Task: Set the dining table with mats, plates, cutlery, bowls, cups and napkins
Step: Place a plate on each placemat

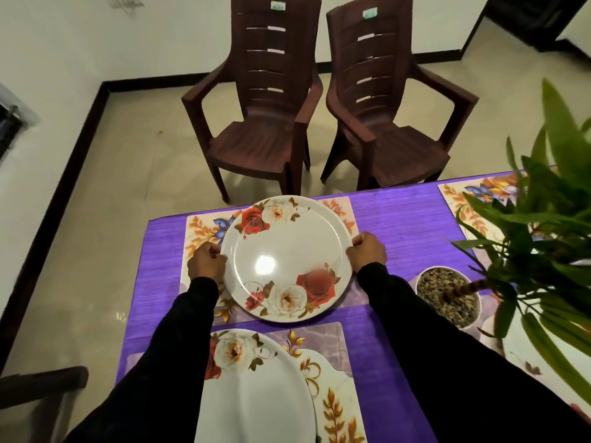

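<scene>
A round white plate printed with red and white roses is over the far floral mat at the table's far left corner. My left hand grips its left rim and my right hand grips its right rim. Whether the plate touches the mat I cannot tell. A second rose plate lies on the near floral mat, partly under my left sleeve. A third mat lies at the far right, half hidden by leaves.
A purple cloth covers the table. A white pot of pebbles with a tall green plant stands right of the plate. Two brown plastic chairs face the table's far edge. Another chair's arm shows at lower left.
</scene>
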